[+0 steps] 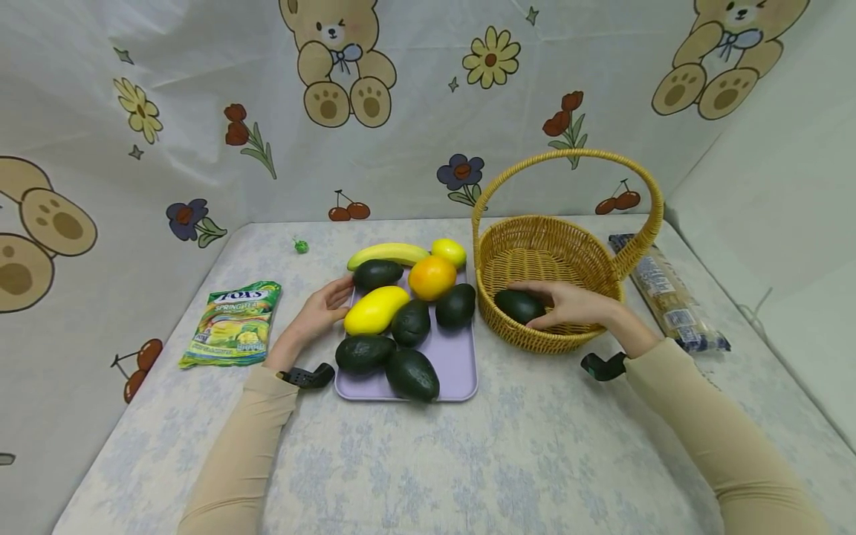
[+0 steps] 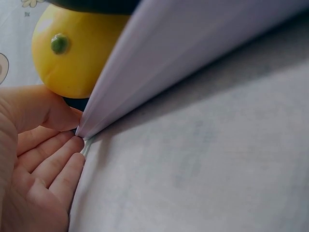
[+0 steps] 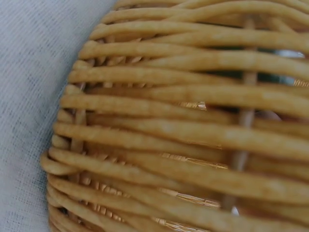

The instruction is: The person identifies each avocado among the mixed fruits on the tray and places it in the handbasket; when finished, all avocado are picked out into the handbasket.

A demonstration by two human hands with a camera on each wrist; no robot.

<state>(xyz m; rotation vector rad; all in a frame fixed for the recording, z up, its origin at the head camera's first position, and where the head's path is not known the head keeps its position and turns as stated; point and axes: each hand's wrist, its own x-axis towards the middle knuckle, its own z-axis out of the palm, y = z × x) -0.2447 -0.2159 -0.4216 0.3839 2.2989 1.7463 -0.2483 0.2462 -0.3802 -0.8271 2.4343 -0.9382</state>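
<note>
My right hand (image 1: 568, 303) reaches into the wicker basket (image 1: 491, 316) and holds a dark green avocado (image 1: 516, 305) low inside it. In the right wrist view the basket's woven wall (image 3: 145, 101) hides that hand. My left hand (image 1: 322, 310) pinches the left rim of the lilac tray (image 1: 458, 364), thumb (image 2: 43, 108) at the edge and fingertips against it. Beside the left hand on the tray lie a yellow mango-shaped fruit (image 1: 376, 310) and an avocado (image 1: 377, 275). Several more avocados (image 1: 412, 375) fill the tray's middle and front.
An orange (image 1: 432, 278), a lemon (image 1: 449, 253) and a banana (image 1: 388, 255) lie at the tray's back. A green candy bag (image 1: 235, 325) is to the left, near a small green item (image 1: 301, 246). A long clear packet (image 1: 672, 297) lies right of the basket, whose tall handle (image 1: 568, 154) arches overhead.
</note>
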